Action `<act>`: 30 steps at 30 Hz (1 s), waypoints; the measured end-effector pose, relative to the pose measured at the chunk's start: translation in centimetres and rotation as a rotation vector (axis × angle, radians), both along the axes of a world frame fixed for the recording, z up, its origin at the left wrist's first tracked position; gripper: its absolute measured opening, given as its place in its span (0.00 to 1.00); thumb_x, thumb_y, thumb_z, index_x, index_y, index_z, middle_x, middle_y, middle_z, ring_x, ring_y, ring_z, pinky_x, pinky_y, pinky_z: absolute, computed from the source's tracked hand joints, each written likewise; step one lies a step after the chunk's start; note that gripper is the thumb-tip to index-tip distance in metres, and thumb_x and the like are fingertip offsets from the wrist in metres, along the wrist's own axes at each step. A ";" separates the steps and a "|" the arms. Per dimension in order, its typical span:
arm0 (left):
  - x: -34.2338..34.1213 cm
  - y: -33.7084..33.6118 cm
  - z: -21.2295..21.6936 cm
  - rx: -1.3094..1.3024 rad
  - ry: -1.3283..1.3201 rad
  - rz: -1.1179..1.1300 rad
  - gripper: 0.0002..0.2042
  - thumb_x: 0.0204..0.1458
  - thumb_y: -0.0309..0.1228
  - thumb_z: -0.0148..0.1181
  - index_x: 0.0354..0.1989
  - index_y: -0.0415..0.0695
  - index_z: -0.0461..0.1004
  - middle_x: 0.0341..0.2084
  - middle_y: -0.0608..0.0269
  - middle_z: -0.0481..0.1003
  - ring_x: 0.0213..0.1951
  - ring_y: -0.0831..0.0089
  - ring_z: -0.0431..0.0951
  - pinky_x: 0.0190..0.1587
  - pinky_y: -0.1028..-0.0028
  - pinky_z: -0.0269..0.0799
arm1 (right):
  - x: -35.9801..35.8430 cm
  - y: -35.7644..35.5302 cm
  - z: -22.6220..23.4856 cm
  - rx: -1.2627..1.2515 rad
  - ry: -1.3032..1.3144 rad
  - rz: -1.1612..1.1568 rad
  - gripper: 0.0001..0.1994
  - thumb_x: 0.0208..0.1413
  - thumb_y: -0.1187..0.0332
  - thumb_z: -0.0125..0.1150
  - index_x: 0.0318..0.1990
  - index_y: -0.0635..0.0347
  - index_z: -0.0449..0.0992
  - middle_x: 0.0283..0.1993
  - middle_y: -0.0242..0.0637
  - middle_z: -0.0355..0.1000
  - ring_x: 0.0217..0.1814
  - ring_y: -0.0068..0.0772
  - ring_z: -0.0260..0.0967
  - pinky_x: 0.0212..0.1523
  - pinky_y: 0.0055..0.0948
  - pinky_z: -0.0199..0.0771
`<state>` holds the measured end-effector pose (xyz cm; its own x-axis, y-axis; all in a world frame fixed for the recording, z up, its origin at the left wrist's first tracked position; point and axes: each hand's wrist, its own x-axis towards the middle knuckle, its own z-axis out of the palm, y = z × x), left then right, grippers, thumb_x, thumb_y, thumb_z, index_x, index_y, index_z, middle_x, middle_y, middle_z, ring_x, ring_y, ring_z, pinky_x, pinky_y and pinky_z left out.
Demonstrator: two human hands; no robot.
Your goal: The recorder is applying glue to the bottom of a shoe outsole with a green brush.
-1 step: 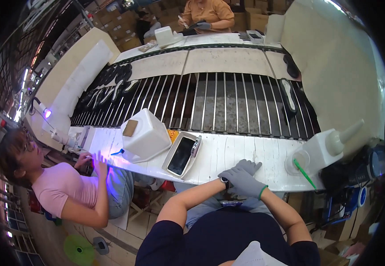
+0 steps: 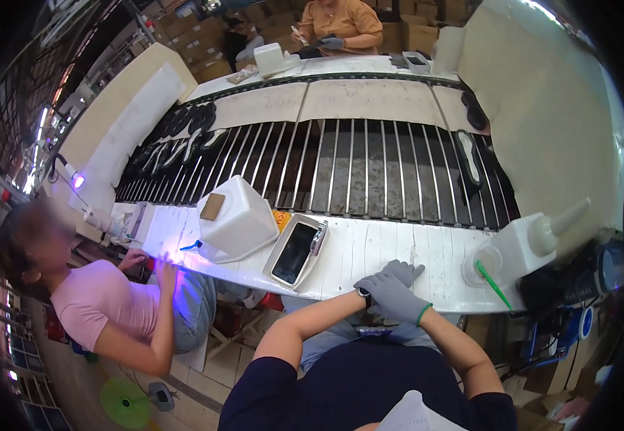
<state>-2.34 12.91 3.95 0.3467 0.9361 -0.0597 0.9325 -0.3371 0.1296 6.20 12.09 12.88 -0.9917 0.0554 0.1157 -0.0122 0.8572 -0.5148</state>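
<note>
Both my hands wear grey gloves and rest crossed at the near edge of the white table (image 2: pixel 369 248). My left hand (image 2: pixel 403 271) lies on the tabletop, fingers loosely stretched to the right, holding nothing. A dark wristwatch (image 2: pixel 363 293) shows at its wrist. Across the back of that hand and wrist lies my right hand (image 2: pixel 397 298), its fingers flat and nothing visible in it; a green cuff edges its glove. Left of my hands, a white tray (image 2: pixel 272 267) holds a dark-screened phone (image 2: pixel 295 251) and a small metallic object (image 2: pixel 318 237).
A white squeeze bottle (image 2: pixel 531 241) and a cup (image 2: pixel 468 271) with a green stick (image 2: pixel 494 284) stand right. Left is a white container (image 2: pixel 236 219). Beyond the table, metal rollers (image 2: pixel 369 169) carry shoe soles (image 2: pixel 468 159). Co-workers sit at left (image 2: pixel 111 302) and across (image 2: pixel 344 25).
My hands keep their place. The left co-worker's hands have shifted slightly near the table edge, and the picture has moved a little.
</note>
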 end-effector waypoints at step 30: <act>-0.7 -5.9 3.2 0.169 -0.095 0.286 0.32 0.56 0.41 0.44 0.68 0.38 0.51 0.67 0.46 0.50 0.70 0.53 0.45 0.70 0.53 0.38 | 2.5 -2.4 -6.4 0.239 0.178 -0.559 0.42 0.31 0.57 0.72 0.60 0.47 0.63 0.63 0.41 0.57 0.68 0.53 0.50 0.66 0.57 0.45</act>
